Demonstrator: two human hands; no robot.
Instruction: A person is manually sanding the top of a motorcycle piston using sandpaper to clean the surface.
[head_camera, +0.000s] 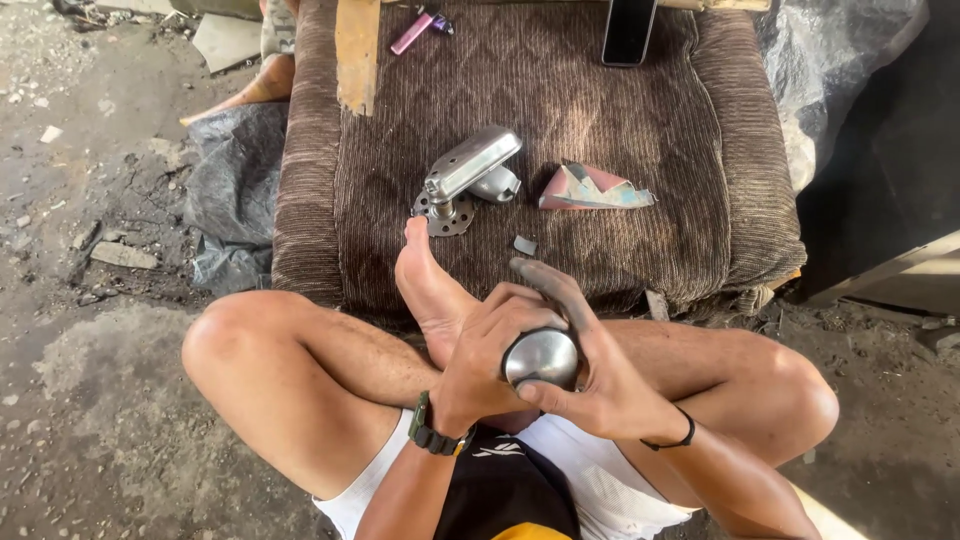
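Hands both on rounded metal part (541, 357), held just below the brown cushion (520, 150). Left hand (490, 350) wraps it, right hand (585, 375) cups it, grimy fingers (550, 285) pressing on top. Risk imo: polished surface + dirty fingers, it slips out onto bare foot (425, 290) or dirt.

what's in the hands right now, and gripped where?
A rounded, shiny metal piece, clasped between both hands: the left hand wraps its left side, the right hand its right side and underside. Only the domed face shows; the rest is hidden.
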